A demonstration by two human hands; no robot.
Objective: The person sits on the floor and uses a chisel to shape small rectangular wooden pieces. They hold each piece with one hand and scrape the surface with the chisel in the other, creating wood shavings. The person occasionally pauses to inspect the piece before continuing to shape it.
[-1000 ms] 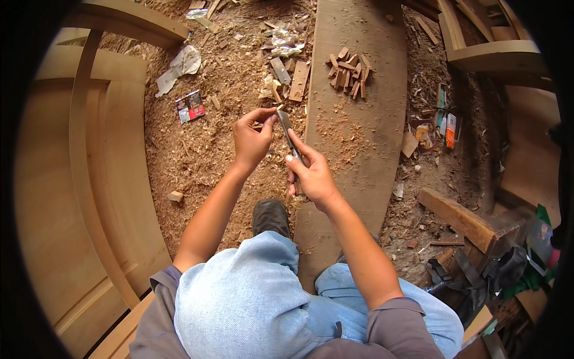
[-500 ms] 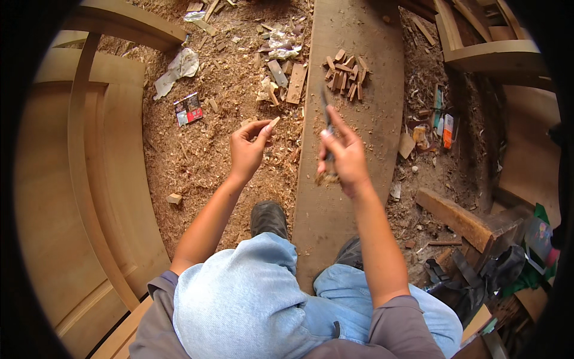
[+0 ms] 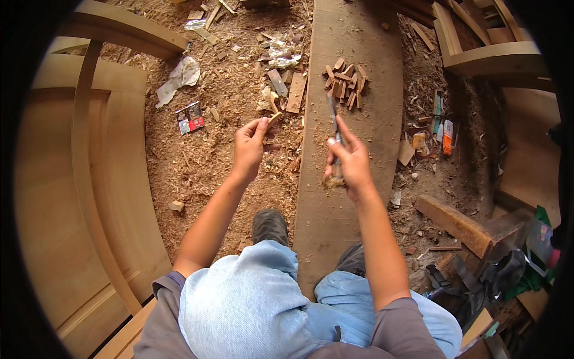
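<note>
Between the thumb and fingers of my left hand is a small pointed wooden peg, its tip facing up and right. My right hand is wrapped round a chisel. The dark blade points away from me, and the frayed butt of its handle shows below my fingers. Peg and chisel are apart. Beneath my right hand runs a wide plank. A heap of short wooden pegs lies on it, just beyond the blade.
Shavings cover the ground left of the plank, with offcuts and a torn paper among them. A panelled door lines the left. At right are a timber block, an orange-and-white tube and stacked frames.
The chisel has shifted slightly and its blade looks less blurred. My left hand has turned a little with the peg still pinched in it.
</note>
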